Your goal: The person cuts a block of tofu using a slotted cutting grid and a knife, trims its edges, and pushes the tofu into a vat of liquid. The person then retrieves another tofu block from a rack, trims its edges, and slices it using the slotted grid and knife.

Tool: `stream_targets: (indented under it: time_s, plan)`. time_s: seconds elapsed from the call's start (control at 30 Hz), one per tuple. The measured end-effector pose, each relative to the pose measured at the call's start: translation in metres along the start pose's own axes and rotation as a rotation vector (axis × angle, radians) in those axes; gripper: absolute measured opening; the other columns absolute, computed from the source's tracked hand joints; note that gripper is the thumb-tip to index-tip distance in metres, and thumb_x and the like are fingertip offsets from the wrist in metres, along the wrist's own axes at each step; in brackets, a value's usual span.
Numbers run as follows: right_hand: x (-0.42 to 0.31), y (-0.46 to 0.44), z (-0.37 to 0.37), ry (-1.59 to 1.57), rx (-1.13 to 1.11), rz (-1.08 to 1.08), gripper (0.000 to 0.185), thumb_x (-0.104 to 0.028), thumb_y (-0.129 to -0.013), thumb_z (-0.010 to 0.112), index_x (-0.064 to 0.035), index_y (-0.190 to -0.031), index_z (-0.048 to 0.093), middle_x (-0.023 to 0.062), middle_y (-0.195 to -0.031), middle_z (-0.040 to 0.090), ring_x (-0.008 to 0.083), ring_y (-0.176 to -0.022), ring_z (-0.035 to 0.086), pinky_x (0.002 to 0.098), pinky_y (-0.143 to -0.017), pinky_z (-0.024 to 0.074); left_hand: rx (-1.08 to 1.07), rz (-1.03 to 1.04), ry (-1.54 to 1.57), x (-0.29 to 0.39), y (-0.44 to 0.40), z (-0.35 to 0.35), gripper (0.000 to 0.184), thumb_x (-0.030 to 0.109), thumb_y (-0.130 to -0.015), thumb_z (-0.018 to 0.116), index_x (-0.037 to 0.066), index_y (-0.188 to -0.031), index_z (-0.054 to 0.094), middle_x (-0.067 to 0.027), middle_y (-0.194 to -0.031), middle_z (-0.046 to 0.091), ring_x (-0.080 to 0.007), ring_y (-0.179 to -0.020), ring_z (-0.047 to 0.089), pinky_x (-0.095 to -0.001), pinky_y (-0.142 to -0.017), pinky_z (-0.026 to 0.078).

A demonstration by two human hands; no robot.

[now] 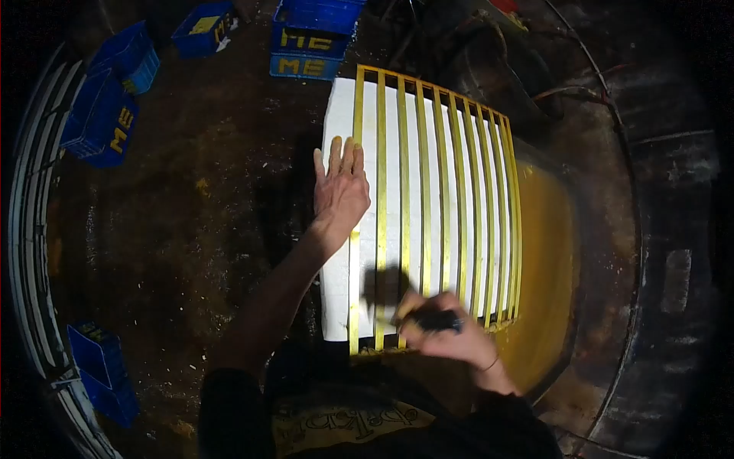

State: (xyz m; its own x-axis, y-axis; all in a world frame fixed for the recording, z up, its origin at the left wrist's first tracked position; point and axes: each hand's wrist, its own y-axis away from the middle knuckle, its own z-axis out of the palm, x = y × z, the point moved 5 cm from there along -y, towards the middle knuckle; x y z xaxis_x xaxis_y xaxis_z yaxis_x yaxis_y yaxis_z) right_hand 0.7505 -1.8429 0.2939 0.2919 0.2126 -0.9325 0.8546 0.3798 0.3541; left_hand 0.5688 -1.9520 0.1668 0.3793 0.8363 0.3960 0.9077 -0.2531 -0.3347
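Observation:
A large white slab [390,206] lies in front of me under a rack of yellow slats [423,183]. The slats run lengthwise, side by side, with white showing between them. My left hand [344,191] rests on the slab's left edge and the outermost slat, fingers stretched out and holding nothing. Low over the near part of the slats, my right hand [447,333] is closed round a dark-handled tool [434,320]. Motion smears that tool, so its working end cannot be made out. A dark shadow falls on the slab beside it.
Blue crates marked in yellow stand at the back, including a stack [310,46], and a crate [103,122] is at the left. Another blue crate [99,367] sits lower left. Right of the slab is a yellow surface [543,252]. A dark hose or cable [631,229] curves past it.

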Motion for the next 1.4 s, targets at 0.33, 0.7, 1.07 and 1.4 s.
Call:
stream_targets:
  time_s: [0.33, 0.7, 1.07, 1.4]
  plan:
    - [-0.095, -0.343, -0.126, 1.082, 0.505, -0.566, 0.024, -0.021, -0.075, 0.069, -0.0013, -0.089, 0.066, 0.0246, -0.085, 0.067, 0.0436, -0.085, 0.064, 0.0465, -0.08, 0.0524, 0.055, -0.034, 0.02, -0.001, 0.001, -0.008, 0.052, 0.018, -0.09, 0.051, -0.006, -0.136, 0.047, -0.0185, -0.148, 0.041, -0.0371, -0.143, 0.025, -0.0592, -0.115, 0.017]
    - [-0.031, -0.114, 0.017, 0.978, 0.312, -0.346, 0.013, -0.008, -0.071, 0.068, 0.0022, -0.072, 0.06, 0.0216, -0.059, 0.059, 0.0357, -0.053, 0.061, 0.0406, -0.053, 0.0488, -0.135, -0.221, 0.225, 0.021, 0.125, -0.06, 0.11, 0.037, -0.07, 0.079, -0.01, -0.147, 0.015, -0.0332, -0.155, 0.003, -0.048, -0.145, 0.004, -0.0573, -0.117, 0.01]
    - [0.061, 0.07, 0.122, 0.635, 0.344, -0.161, 0.018, -0.006, -0.074, 0.069, 0.0027, -0.088, 0.063, 0.016, -0.058, 0.056, 0.0158, -0.057, 0.059, 0.0328, -0.057, 0.0472, -0.404, -0.104, 0.418, -0.034, 0.302, -0.088, 0.141, 0.05, -0.055, 0.087, -0.006, -0.15, -0.001, -0.0327, -0.155, -0.008, -0.0536, -0.143, -0.001, -0.067, -0.11, 0.013]
    - [0.244, 0.107, 0.113, 0.086, 1.251, -0.019, 0.008, -0.007, -0.083, 0.064, -0.0001, -0.087, 0.064, 0.0077, -0.065, 0.062, 0.0041, -0.063, 0.056, 0.0263, -0.057, 0.0473, -0.355, 0.436, 0.26, 0.044, 0.167, -0.055, 0.077, 0.039, -0.085, 0.068, -0.007, -0.139, 0.039, -0.0291, -0.15, 0.029, -0.0461, -0.142, 0.021, -0.0607, -0.114, 0.016]
